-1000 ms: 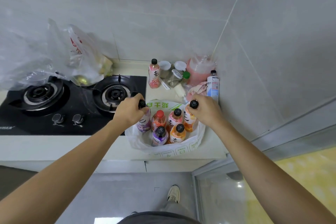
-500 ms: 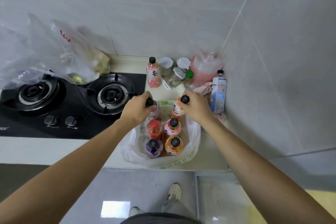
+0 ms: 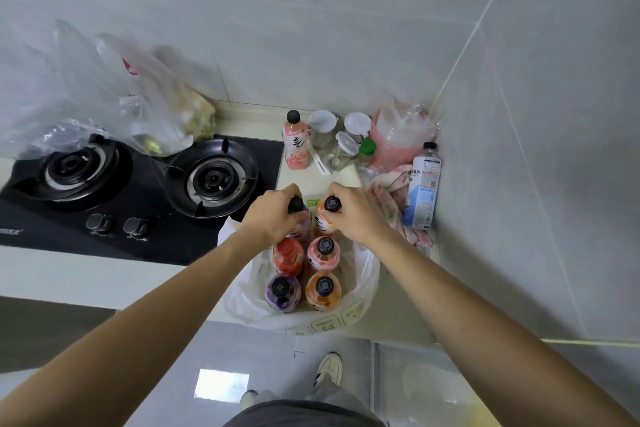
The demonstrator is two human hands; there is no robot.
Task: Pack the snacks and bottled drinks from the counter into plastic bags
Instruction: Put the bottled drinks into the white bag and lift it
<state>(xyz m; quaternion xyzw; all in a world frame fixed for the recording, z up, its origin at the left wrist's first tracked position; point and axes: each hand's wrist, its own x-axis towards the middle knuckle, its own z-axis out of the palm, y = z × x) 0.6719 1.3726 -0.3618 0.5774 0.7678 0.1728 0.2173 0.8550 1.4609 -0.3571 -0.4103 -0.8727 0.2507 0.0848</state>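
A white plastic bag [image 3: 363, 274] lies open on the pale counter [image 3: 52, 274] just right of the stove, six bottles standing upright inside it in two rows. The far-left bottle [image 3: 302, 226] is gripped at its black cap by the left hand [image 3: 273, 215], fingers curled down around the neck. The far-right orange bottle [image 3: 325, 218] is gripped the same way by the right hand [image 3: 356, 211]. Both forearms are stretched forward. Behind, a pink bottle [image 3: 295, 142] stands on the counter beside the glossy black gas stove [image 3: 138, 191].
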